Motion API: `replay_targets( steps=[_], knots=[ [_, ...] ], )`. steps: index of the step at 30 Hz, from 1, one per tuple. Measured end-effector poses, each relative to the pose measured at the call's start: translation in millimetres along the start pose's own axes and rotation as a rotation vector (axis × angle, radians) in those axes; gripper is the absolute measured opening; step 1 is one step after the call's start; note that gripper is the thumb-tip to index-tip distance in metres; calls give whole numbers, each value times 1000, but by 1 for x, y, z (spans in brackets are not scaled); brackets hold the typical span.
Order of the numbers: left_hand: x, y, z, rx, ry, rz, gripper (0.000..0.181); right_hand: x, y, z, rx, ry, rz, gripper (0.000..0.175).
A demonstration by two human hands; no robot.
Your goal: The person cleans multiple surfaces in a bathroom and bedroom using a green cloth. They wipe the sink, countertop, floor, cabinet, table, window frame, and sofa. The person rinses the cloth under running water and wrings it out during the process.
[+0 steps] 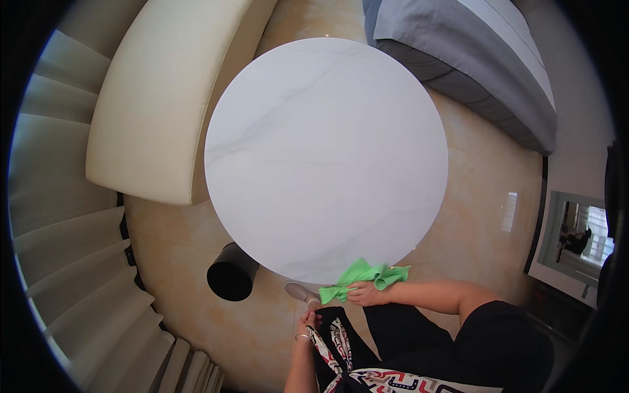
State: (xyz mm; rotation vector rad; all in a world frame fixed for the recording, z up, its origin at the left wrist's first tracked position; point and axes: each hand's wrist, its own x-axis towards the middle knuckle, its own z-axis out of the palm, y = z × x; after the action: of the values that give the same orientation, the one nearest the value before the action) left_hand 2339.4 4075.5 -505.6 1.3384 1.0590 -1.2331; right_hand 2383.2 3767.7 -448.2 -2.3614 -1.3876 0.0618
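Note:
My right hand (367, 294) grips a crumpled green cloth (362, 273) at the near edge of a round white marble-patterned table (327, 157). Part of the cloth overlaps the table rim and part hangs past it. Lower and to the left, my left hand (308, 322) is beside my knee, its fingers bent together. One end of a patterned fabric tie (322, 346) touches or nearly touches that hand; whether the fingers hold it is unclear. A bracelet circles the left wrist.
A black cylindrical bin (231, 275) stands by the table's near left. A cream upholstered bench (157, 98) lies left, with long curtains (73, 294) beyond. A bed with grey bedding (462, 64) is at far right. A mirror-like panel (580, 236) is on the right.

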Motion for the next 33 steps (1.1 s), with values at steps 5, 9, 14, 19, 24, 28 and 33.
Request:
replay_targets(
  steps=[5,9,14,19,24,28,33],
  knots=[
    [-52,-22,-44,180,84,200,31,-257,-19,-156,-46,94,2229,27],
    [-48,134,-6,117,218,687,48,-224,48,-225,-52,938,1748,34],
    [-34,262,73,-183,508,939,54,-62,204,-193,-254,42,1444,28],
    [-38,271,99,-48,716,1013,49,-41,285,-232,-601,99,1282,3],
    [-45,273,104,-80,671,1046,48,-60,275,-220,-566,14,1160,5],
    [-46,278,108,-89,802,869,49,-111,424,-241,-628,91,1321,18],
    [-39,273,99,-20,843,944,44,-44,557,-292,72,787,1609,52]
  ],
)
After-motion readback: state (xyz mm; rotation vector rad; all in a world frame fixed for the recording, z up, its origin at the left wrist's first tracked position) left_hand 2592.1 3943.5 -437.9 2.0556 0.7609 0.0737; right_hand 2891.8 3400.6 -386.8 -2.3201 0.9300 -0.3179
